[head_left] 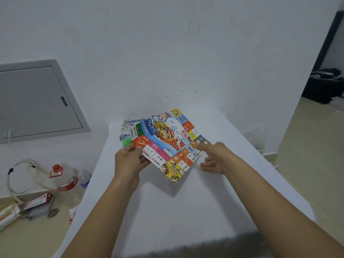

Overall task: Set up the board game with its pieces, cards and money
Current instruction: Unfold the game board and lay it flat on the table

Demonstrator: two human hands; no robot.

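left hand (128,159) pinching folded game board (167,144) by its edge, lifted above the counter (186,211) – probably for unfolding | right hand (214,157) loose, fingers apart, forefinger touching the opposite edge

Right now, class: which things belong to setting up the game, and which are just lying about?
Belong: folded game board, held by the left hand; game box behind it.
Lying about: water bottle, cable, booklets.

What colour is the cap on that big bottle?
Red, on the bottle by the table; head view.
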